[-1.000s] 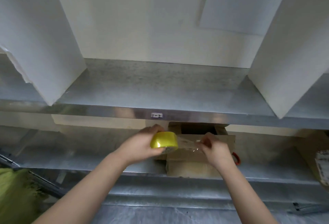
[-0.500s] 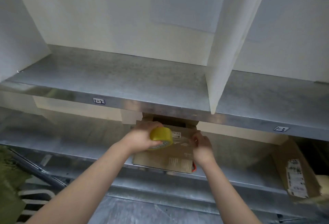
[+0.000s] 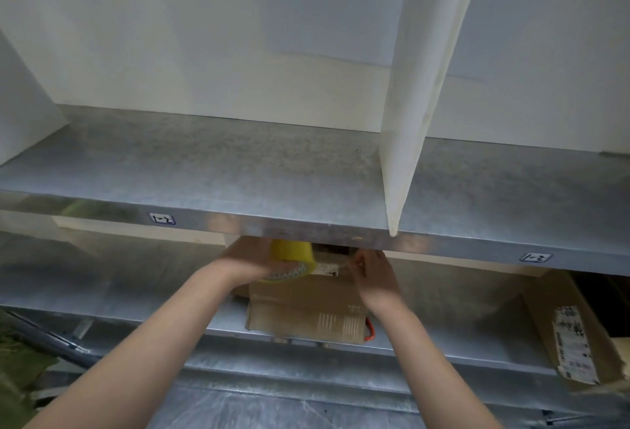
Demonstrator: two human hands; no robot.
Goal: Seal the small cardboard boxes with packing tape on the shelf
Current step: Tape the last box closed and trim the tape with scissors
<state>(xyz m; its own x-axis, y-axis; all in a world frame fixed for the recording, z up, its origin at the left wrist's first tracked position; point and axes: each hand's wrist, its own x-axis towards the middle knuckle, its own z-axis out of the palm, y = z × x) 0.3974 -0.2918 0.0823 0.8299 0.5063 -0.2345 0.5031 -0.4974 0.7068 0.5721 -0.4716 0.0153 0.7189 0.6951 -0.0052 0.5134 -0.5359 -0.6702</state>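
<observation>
— Where's the box?
— The small brown cardboard box (image 3: 306, 312) sits on the lower grey metal shelf (image 3: 136, 295). The left hand (image 3: 247, 265) has its grip round the yellow packing-tape roll (image 3: 291, 256); the right hand (image 3: 373, 275) seemingly pinches the clear tape strip (image 3: 331, 269).
— Advice?
— Pull it taut and press it flat along the seam.

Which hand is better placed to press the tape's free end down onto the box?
Right. The right hand pinches the end of the tape strip right over the cardboard box; the left hand is occupied gripping the yellow tape roll.
</observation>
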